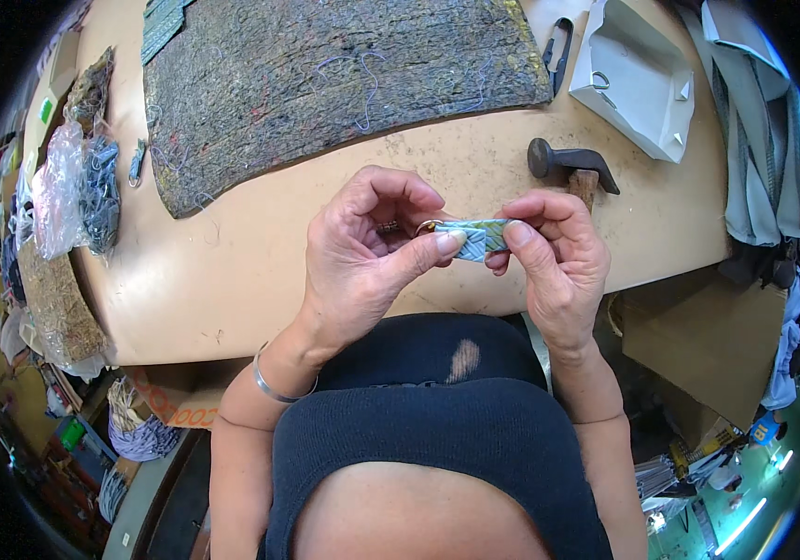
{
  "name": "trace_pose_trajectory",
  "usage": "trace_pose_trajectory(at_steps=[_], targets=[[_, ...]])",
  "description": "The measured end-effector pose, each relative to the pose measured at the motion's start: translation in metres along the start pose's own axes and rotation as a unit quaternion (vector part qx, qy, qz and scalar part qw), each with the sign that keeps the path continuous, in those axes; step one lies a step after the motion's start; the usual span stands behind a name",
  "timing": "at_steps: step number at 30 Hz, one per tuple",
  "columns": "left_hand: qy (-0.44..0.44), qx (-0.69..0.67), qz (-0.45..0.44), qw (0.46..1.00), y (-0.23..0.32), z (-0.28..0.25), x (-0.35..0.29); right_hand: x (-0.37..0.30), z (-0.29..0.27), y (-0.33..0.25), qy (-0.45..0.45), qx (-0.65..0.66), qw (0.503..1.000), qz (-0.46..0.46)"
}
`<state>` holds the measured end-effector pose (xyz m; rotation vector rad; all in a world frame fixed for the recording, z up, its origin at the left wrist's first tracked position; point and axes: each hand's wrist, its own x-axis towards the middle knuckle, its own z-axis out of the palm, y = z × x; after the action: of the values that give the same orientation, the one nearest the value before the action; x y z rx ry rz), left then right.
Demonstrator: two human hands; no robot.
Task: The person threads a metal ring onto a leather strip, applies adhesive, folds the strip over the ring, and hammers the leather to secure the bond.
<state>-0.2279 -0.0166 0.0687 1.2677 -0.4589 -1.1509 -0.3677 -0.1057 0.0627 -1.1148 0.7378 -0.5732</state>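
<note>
Left hand point(362, 252) pinches a short blue-green strap point(474, 241) with thumb and fingers beside a metal ring point(427, 227); right hand point(563, 266) pinches the other end, fingers curled, the strap held on the person's side of the mat point(344, 84). Bare table point(194, 299) lies between the mat and the table's near edge; the hammer point(572, 166), off the mat's near right corner, and the white box point(638, 98), right of it, narrow the room there.
</note>
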Motion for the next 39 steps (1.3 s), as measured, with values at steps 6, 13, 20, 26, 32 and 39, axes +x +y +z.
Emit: trace_pose_trajectory(at_steps=[6,13,20,26,32,39], targets=[[0.005,0.003,0.009,1.0,0.001,0.002,0.0,0.0,-0.001,0.001,-0.004,-0.001,1.0,-0.013],[-0.001,0.011,0.005,1.0,0.001,0.0,-0.001,-0.002,0.002,-0.004,0.005,-0.017,1.0,0.0],[0.009,0.008,0.023,1.0,0.0,0.002,-0.003,-0.004,0.001,0.0,-0.007,-0.009,1.0,-0.024],[0.004,0.002,0.038,0.999,-0.002,0.002,-0.001,-0.003,0.002,0.002,-0.007,0.009,1.0,-0.021],[0.013,-0.006,0.024,1.0,-0.002,0.003,-0.001,-0.003,0.004,0.003,-0.054,0.065,0.996,-0.019],[0.019,-0.015,0.004,1.0,-0.002,0.005,-0.001,-0.003,0.005,0.002,-0.074,-0.015,0.997,-0.03]])
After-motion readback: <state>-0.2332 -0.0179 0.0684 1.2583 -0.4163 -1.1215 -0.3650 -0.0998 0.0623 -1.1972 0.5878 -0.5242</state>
